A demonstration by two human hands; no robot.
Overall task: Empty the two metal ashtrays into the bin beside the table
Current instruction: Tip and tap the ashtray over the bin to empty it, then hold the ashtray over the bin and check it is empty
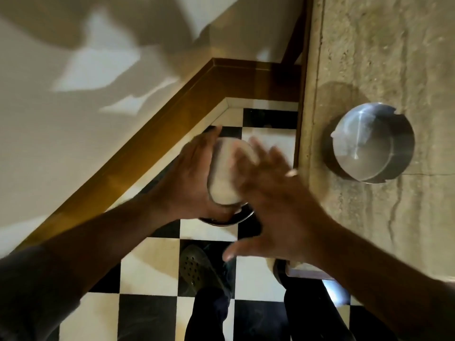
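Checkered floor (147, 262) beside stone desk (369, 57), left hand (189, 178) grip holding upturned ashtray (226, 173) over bin (226, 219) — right hand (278, 205) spread wide, blurred, second ashtray (371, 141) upright on desk

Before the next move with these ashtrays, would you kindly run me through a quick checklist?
1. Left hand grips the upturned ashtray: ok.
2. Ashtray is over the bin, whose rim shows just below it: ok.
3. Right hand is open, fingers against the ashtray base: ok, though blurred.
4. Ashtray fully emptied: cannot tell, its inside faces away.
5. Second ashtray stands upright on the table, near the edge: ok.
6. Second ashtray looks clean inside: ok.
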